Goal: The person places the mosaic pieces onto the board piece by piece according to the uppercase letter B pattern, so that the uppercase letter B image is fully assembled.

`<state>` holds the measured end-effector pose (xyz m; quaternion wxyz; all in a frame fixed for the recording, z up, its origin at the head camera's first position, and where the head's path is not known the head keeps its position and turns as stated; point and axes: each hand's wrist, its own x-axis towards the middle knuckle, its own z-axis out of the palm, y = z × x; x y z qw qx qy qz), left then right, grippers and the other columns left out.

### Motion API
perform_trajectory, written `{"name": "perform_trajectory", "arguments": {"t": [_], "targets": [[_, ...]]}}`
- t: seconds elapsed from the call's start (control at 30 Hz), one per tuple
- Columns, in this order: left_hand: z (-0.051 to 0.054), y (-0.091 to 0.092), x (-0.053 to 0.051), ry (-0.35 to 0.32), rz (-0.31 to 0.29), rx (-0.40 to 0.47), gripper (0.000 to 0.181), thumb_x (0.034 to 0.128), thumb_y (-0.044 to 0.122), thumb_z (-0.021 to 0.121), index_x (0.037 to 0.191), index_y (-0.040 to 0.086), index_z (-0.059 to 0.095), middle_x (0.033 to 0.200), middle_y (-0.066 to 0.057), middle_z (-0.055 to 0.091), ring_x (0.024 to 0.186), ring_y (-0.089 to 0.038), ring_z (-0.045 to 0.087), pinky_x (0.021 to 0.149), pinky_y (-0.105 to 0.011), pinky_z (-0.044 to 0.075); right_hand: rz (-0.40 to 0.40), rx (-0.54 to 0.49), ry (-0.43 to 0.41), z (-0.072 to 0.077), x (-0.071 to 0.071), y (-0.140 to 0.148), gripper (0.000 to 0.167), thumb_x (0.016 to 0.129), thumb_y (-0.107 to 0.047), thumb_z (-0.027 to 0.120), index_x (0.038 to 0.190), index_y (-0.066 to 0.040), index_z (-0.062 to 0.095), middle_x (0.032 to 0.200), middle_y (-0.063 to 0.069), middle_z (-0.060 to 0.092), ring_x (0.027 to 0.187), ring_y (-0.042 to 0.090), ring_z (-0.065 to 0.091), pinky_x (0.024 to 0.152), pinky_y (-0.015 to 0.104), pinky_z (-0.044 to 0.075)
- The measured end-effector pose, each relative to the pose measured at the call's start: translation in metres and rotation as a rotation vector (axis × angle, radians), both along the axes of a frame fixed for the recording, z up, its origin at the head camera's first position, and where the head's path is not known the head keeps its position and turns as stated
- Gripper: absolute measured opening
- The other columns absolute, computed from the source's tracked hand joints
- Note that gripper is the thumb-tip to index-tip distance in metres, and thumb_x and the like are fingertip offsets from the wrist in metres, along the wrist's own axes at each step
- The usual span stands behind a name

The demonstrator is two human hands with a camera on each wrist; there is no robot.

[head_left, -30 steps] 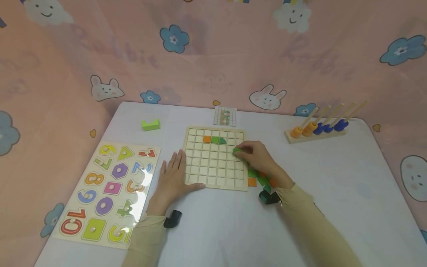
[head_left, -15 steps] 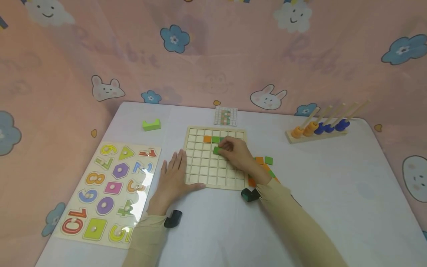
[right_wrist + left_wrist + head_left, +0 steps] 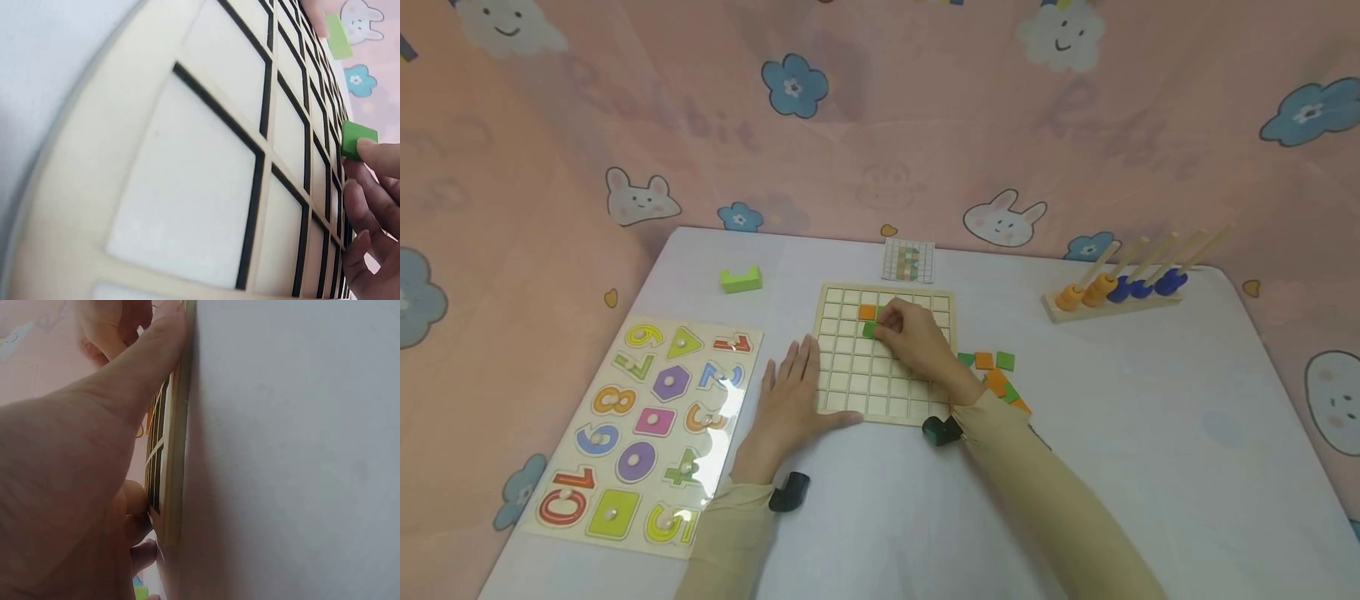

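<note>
In the head view, my right hand (image 3: 917, 337) pinches a green square tile (image 3: 869, 330) between thumb and fingers, over the gridded wooden board (image 3: 857, 367). The tile is just below an orange square tile (image 3: 867, 312) set in the board. Close up in the right wrist view, the green tile (image 3: 359, 134) looks tilted against the grid. The right hand covers most of the other tiles in that row. My left hand (image 3: 786, 417) rests with straight fingers along the board's left edge and its thumb at the near edge.
Loose green and orange tiles (image 3: 996, 383) lie right of the board. Behind it is a small pattern card (image 3: 908, 262). A number-and-shape puzzle (image 3: 610, 546) lies at left, a notched green block (image 3: 741, 281) at back left. A peg bead stacker (image 3: 1120, 290) stands at back right.
My right hand has carried the green tile leftward from the board's right side to below the orange tile. The left hand stays in place.
</note>
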<state>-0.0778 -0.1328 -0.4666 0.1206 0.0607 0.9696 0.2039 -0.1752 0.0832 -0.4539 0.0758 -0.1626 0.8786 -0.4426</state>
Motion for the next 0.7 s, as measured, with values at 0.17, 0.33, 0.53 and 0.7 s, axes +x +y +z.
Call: {"name": "perform_trajectory", "arguments": {"t": [0.17, 0.33, 0.53, 0.7], "targets": [[0.001, 0.001, 0.001, -0.002, 0.002, 0.008, 0.136, 0.0813, 0.072, 0.079, 0.169, -0.001, 0.005, 0.178, -0.017, 0.005, 0.167, -0.037, 0.004, 0.134, -0.062, 0.004, -0.042, 0.049, 0.004, 0.002, 0.001, -0.006, 0.015, 0.102, -0.012, 0.072, 0.111, -0.001, 0.069, 0.101, 0.012, 0.073, 0.089, 0.022, 0.064, 0.080, 0.030, 0.055], [0.002, 0.001, 0.001, -0.001, 0.000, 0.004, 0.136, 0.0814, 0.072, 0.079, 0.169, -0.001, 0.005, 0.178, -0.017, 0.005, 0.167, -0.037, 0.004, 0.134, -0.062, 0.004, -0.054, 0.063, -0.009, 0.002, -0.001, -0.011, 0.014, 0.102, -0.013, 0.072, 0.110, -0.002, 0.069, 0.101, 0.011, 0.073, 0.090, 0.022, 0.064, 0.081, 0.032, 0.054], [0.003, 0.000, 0.001, 0.001, 0.003, 0.011, 0.136, 0.0811, 0.070, 0.080, 0.169, -0.001, 0.005, 0.178, -0.017, 0.006, 0.167, -0.037, 0.004, 0.134, -0.062, 0.004, -0.038, 0.095, -0.005, 0.003, -0.003, -0.016, 0.012, 0.102, -0.013, 0.072, 0.109, -0.004, 0.071, 0.102, 0.010, 0.074, 0.092, 0.022, 0.064, 0.082, 0.033, 0.054], [0.003, 0.000, 0.001, -0.002, 0.005, 0.013, 0.136, 0.0810, 0.071, 0.080, 0.169, 0.000, 0.004, 0.178, -0.016, 0.006, 0.167, -0.036, 0.004, 0.134, -0.061, 0.003, -0.033, 0.112, 0.013, 0.002, -0.004, -0.017, 0.013, 0.101, -0.011, 0.072, 0.110, -0.002, 0.074, 0.104, 0.012, 0.075, 0.094, 0.024, 0.065, 0.085, 0.037, 0.056]]}}
